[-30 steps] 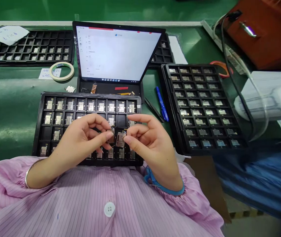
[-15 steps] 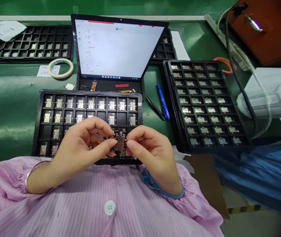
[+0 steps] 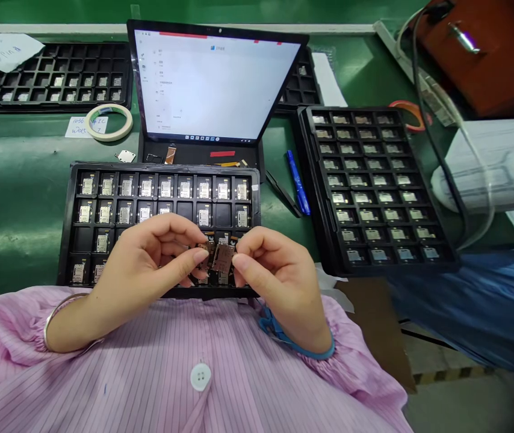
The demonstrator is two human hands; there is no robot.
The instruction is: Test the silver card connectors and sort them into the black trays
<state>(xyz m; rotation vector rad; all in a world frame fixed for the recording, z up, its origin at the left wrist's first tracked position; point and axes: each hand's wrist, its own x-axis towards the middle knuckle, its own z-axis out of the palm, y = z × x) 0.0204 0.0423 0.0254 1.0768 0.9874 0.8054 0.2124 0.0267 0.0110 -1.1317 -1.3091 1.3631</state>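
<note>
My left hand (image 3: 148, 264) and my right hand (image 3: 275, 273) meet over the near edge of a black compartment tray (image 3: 70, 222). Both pinch small metal card-slot parts (image 3: 218, 257) between thumb and fingertips, and the parts touch each other. The left fingers curl round one piece, the right thumb and forefinger grip the other. The tray below holds several of the same parts in its cells, with some cells bare. My hands hide the tray's middle front cells.
A tablet with a lit screen (image 3: 212, 84) stands behind the tray. A second tray full of parts (image 3: 369, 186) lies at the right, a third (image 3: 53, 81) at the far left. A tape roll (image 3: 109, 122), a blue pen (image 3: 297, 182) and cables (image 3: 437, 156) lie around.
My hands came together and dropped slightly toward the tray's near edge. The two parts, apart one second ago, are now pressed side by side, and the held part has tilted a little.
</note>
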